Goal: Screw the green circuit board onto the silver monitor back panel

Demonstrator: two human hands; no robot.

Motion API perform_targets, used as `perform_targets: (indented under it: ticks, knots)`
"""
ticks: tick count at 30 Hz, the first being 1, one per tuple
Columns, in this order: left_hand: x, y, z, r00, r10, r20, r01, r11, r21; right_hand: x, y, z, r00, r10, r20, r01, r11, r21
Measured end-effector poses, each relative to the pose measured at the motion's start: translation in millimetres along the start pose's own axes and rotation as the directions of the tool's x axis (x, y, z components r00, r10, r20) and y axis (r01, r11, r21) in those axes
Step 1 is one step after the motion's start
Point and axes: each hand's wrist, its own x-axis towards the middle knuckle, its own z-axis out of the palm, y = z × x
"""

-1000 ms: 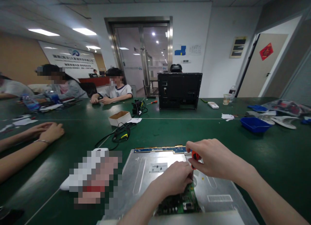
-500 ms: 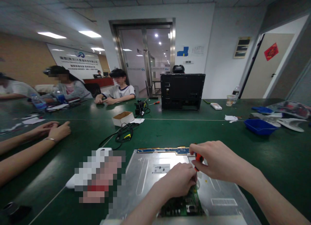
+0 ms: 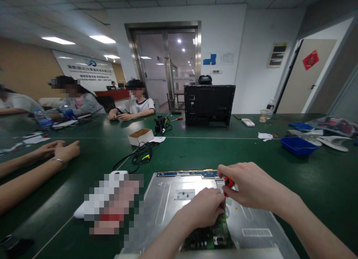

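Right hand (image 3: 247, 182) clamped on driver (image 3: 229, 181): likely light, stiff, best held by handle (image 3: 228, 182); left hand (image 3: 205, 207) just beside, grip hidden from me

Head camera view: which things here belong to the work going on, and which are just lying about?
In use:
- orange-handled tool, in the right hand
- green circuit board, under the left hand
- metal panel, beneath the board

Apparently just lying about:
- blue tray
- open box
- cup
- white paper scraps
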Motion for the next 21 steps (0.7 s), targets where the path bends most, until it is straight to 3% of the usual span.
perform_targets:
  ticks: [5, 11, 18, 21]
  knots:
    - [-1.0, 2.2, -2.7, 1.0, -0.022, 0.009, 0.022, 1.0, 0.002, 3.8, -1.7, 0.4, 0.999, 0.038, -0.002, -0.038, 0.997, -0.066]
    - [-0.3, 0.4, 0.6, 1.0, 0.013, -0.014, -0.013, 1.0, 0.027, 2.6, -1.3, 1.1, 1.0, -0.01, -0.012, 0.01, 0.999, 0.036]
    - [-0.2, 1.5, 0.5, 1.0, -0.018, -0.026, 0.02, 0.998, 0.052, 4.3, -1.0, 1.6, 1.0, 0.018, -0.003, -0.018, 0.998, -0.063]
    - [0.1, 1.1, 1.4, 0.999, -0.004, -0.036, 0.006, 0.998, 0.055, 2.9, -1.7, 0.9, 1.0, 0.007, -0.002, -0.007, 1.0, -0.022]
